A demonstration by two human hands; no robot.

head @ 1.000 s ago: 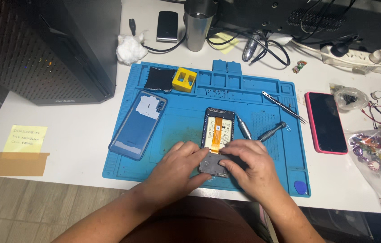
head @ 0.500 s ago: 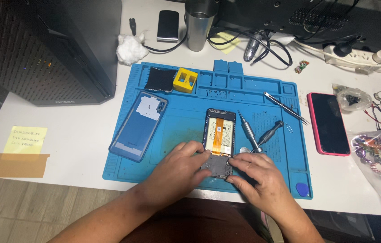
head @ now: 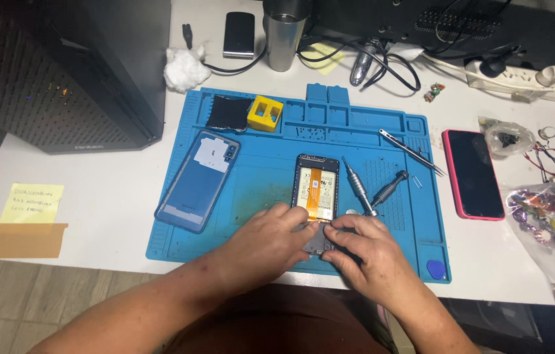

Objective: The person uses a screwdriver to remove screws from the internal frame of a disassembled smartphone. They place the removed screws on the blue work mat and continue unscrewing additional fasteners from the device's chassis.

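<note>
Opened phone [head: 316,189]: centre of the frame on the blue mat [head: 264,190], back off, battery and orange ribbon bared for access.
Left hand [head: 271,239]: fingers pinched narrow on the phone's lower end, seemingly steadying it.
Right hand [head: 364,252]: fingers closed on a small dark grey part [head: 315,244] at that same end.
Back cover [head: 198,180]: left of centre, set aside.
Screwdrivers [head: 360,189]: just right of the phone, within reach.
Pink phone [head: 473,172]: right, on the desk [head: 94,196].
</note>
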